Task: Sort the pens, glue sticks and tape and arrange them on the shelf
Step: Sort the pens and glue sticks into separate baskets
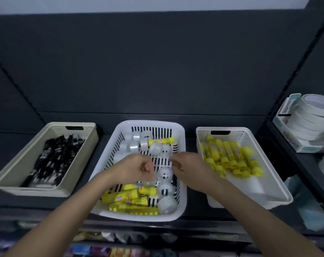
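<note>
3 bins sit on the dark shelf (157, 123): pens (55, 160) in the left bin (46, 190), glue sticks (231, 156) in the right bin (250, 199), tape rolls (144, 143) and glue mixed in the middle basket (139, 125). Both hands hover over the basket; left hand (139, 168) fingers curled together, right hand (189, 166) fingers blurred, grip unclear.

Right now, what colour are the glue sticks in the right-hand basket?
Bright yellow glue sticks, seen clearest in the head view.

Probably shop: dark shelving (157, 71), stocked stationery baskets (176, 127).
</note>
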